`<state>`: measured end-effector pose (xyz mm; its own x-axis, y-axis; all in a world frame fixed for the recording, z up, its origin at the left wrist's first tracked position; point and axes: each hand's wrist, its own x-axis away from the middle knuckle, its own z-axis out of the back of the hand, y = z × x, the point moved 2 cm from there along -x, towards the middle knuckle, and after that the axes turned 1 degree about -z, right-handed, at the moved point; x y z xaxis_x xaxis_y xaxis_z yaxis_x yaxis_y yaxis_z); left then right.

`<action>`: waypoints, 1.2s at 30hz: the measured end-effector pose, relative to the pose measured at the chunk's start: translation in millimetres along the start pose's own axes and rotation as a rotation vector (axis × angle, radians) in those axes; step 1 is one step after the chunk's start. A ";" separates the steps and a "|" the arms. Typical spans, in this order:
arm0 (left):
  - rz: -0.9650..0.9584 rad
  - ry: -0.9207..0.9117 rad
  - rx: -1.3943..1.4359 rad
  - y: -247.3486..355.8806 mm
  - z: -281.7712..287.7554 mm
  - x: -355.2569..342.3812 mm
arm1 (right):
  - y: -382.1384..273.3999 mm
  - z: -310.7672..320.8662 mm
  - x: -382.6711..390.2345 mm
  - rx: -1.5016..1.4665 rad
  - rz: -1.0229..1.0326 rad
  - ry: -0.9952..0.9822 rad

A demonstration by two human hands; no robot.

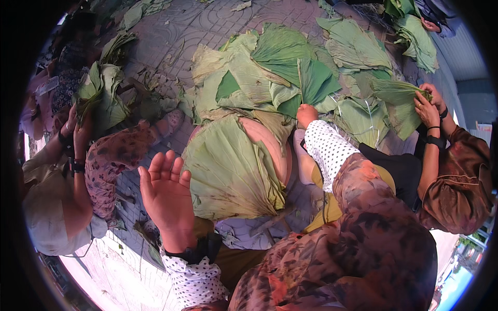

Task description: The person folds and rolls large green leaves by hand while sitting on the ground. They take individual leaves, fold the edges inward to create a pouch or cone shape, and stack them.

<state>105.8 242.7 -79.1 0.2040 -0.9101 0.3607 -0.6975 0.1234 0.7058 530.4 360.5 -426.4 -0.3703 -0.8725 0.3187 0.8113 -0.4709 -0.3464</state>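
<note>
My left hand (168,199) is raised palm up, fingers stretched out and nothing in it, just left of a big pale green lotus leaf (228,171). That leaf lies spread over a round pinkish board (270,153) in front of me. Reaching forward, my right hand (307,114) is closed on the edge of a folded green lotus leaf (315,83) at the near side of a broad heap of large leaves (244,78). The rest of the held leaf lies on that heap.
At the right a co-worker's hands (428,106) hold folded leaves beside a leaf bundle tied with white string (365,119). Another co-worker's hands (78,127) hold a bunch of leaves at the left. More leaves (358,44) lie on the patterned paving (171,31).
</note>
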 end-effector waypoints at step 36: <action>0.091 -0.142 -0.072 65.2 35.9 141.1 | -302.8 211.4 413.8 -1.502 0.334 -1.177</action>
<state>64.4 108.1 -4.0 0.0398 -0.9398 0.3393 -0.6565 0.2314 0.7180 227.1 169.5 -3.1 0.6547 -0.7265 0.2088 -0.4529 -0.5981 -0.6612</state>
